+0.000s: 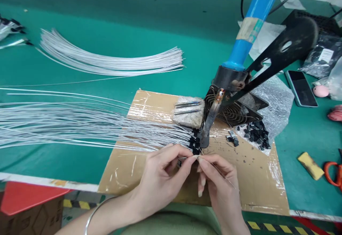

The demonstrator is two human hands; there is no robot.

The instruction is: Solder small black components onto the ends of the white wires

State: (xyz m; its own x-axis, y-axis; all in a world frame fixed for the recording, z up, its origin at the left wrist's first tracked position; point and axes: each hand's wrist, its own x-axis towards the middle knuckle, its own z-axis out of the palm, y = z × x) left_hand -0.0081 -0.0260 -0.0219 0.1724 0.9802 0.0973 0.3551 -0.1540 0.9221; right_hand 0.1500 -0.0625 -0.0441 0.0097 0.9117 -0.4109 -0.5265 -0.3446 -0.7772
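My left hand [167, 178] is closed in a pinch at the front of the cardboard sheet [256, 188]. What its fingertips grip is too small to make out. My right hand [220, 178] pinches a thin wire [223, 175], whose tail trails over the fingers toward the lower right. Both hands' fingertips meet just below a row of black connectors [196, 140]. A bundle of white cables [149, 131] runs in from the left to these connectors. Right above them is the tip of a dark metal arm [205, 138] on a stand.
A blue pipe [237, 51] comes down behind a small black fan [229, 112]. Metal bits lie on a pad [187, 119]. Black pieces [256, 135] sit on bubble wrap. Farther right are a phone [301, 88], yellow sponge [311, 165] and scissors [331, 173]. Loose white cables [114, 62] lie behind.
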